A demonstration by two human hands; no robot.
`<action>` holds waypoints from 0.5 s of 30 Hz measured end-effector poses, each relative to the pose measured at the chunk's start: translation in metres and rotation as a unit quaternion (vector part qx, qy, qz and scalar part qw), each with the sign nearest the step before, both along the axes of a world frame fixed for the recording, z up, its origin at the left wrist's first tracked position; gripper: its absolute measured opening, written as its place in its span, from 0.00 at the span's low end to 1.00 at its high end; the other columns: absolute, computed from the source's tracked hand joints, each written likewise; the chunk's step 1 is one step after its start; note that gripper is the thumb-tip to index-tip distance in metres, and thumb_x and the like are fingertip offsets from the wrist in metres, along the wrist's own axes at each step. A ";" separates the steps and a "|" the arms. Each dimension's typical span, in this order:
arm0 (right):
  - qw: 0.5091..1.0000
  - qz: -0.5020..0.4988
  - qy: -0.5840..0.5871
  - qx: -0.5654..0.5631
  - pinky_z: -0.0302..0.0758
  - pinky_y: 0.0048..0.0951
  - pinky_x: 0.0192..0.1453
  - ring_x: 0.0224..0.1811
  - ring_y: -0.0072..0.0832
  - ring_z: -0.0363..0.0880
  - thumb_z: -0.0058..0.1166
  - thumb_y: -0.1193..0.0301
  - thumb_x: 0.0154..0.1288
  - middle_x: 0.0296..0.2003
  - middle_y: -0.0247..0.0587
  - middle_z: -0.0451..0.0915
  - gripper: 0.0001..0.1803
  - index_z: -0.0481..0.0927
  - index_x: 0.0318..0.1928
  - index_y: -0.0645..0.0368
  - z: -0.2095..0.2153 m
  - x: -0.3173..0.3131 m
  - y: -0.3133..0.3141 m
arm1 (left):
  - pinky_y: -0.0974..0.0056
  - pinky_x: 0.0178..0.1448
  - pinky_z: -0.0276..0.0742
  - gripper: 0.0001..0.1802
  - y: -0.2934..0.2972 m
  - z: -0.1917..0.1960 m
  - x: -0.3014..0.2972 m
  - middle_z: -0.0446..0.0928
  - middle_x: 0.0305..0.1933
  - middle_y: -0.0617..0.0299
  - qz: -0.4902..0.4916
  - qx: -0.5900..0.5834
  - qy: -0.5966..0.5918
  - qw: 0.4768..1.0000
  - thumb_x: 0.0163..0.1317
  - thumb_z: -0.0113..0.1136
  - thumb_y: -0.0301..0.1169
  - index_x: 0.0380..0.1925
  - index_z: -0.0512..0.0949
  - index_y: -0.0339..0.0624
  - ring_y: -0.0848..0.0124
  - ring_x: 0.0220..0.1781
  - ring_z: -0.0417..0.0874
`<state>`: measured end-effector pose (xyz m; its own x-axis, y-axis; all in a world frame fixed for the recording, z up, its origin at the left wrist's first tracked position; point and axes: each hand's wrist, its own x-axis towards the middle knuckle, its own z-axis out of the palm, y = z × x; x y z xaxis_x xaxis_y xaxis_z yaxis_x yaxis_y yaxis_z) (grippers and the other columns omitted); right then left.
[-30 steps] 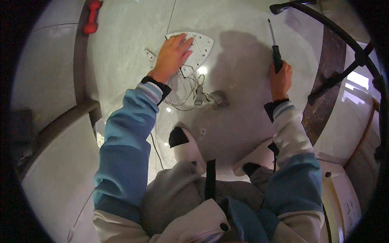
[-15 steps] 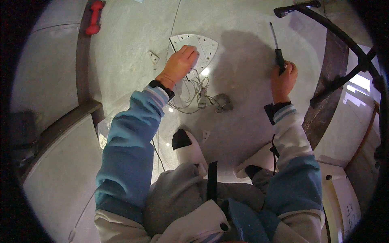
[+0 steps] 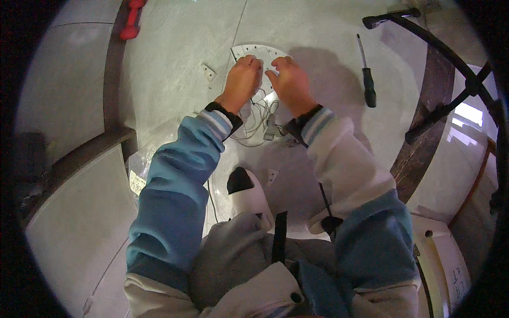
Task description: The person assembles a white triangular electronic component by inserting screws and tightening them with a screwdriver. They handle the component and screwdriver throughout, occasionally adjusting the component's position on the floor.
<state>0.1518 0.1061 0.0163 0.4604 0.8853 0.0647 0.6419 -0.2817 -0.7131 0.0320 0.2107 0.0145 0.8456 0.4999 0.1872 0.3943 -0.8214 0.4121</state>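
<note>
A white fan-shaped plate with small holes [image 3: 253, 51] lies on the grey floor in front of me. My left hand [image 3: 241, 80] and my right hand [image 3: 289, 79] both rest on it, fingers curled over its middle and fingertips nearly touching. The hands hide most of the plate. A tangle of thin white wires with a small connector [image 3: 263, 123] trails from under the hands toward my knees. A black-handled screwdriver [image 3: 367, 79] lies loose on the floor to the right of my right hand.
A small white bracket [image 3: 209, 71] lies left of the plate. A red dumbbell [image 3: 131, 19] sits far left at the top. A black tubular frame [image 3: 444, 69] curves along the right. A clear plastic bag [image 3: 139, 172] lies by my left arm, my white-and-black shoe [image 3: 248, 192] below.
My right hand has put the screwdriver down on the floor and moved left onto the plate. My left hand has shifted right and curled its fingers on the plate.
</note>
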 end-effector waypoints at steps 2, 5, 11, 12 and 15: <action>1.000 -0.007 -0.017 -0.002 0.75 0.40 0.43 0.39 0.45 0.77 0.59 0.70 0.56 0.36 0.48 0.78 0.10 0.77 0.38 0.59 -0.011 -0.009 0.009 | 0.55 0.42 0.75 0.09 0.001 -0.001 -0.002 0.74 0.35 0.52 -0.008 0.005 -0.004 1.000 0.50 0.56 0.22 0.33 0.75 0.39 0.53 0.39 0.77; 0.999 -0.032 -0.009 -0.043 0.75 0.41 0.42 0.40 0.47 0.77 0.57 0.69 0.57 0.37 0.49 0.78 0.08 0.77 0.35 0.59 -0.026 -0.014 0.016 | 0.55 0.41 0.74 0.09 0.003 -0.002 -0.006 0.74 0.35 0.52 -0.008 0.006 -0.020 1.000 0.49 0.57 0.23 0.33 0.75 0.38 0.53 0.39 0.77; 0.992 -0.059 -0.042 -0.102 0.77 0.43 0.35 0.34 0.45 0.79 0.47 0.66 0.62 0.34 0.49 0.77 0.10 0.74 0.35 0.61 -0.021 -0.018 0.021 | 0.61 0.41 0.77 0.09 0.014 0.008 -0.032 0.77 0.33 0.53 0.088 -0.089 -0.046 0.991 0.49 0.60 0.23 0.33 0.76 0.38 0.59 0.37 0.80; 0.995 -0.046 -0.040 -0.079 0.77 0.43 0.35 0.34 0.45 0.79 0.47 0.66 0.62 0.34 0.49 0.77 0.10 0.74 0.35 0.61 -0.016 -0.021 0.020 | 0.62 0.40 0.77 0.08 0.018 0.009 -0.041 0.78 0.32 0.54 0.136 -0.125 -0.062 0.981 0.50 0.61 0.23 0.33 0.77 0.38 0.61 0.35 0.81; 0.999 -0.014 -0.005 -0.036 0.78 0.42 0.36 0.35 0.45 0.80 0.49 0.66 0.60 0.33 0.49 0.77 0.10 0.75 0.35 0.61 -0.001 -0.041 0.019 | 0.67 0.37 0.77 0.04 0.032 0.003 -0.070 0.80 0.30 0.54 0.159 -0.147 -0.062 0.974 0.53 0.62 0.22 0.30 0.77 0.37 0.68 0.31 0.82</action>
<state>0.1108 0.1251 0.0150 0.4849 0.8745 0.0057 0.6402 -0.3505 -0.6836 -0.0379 0.2425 0.0175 0.6185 0.7809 0.0873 0.5426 -0.5048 0.6714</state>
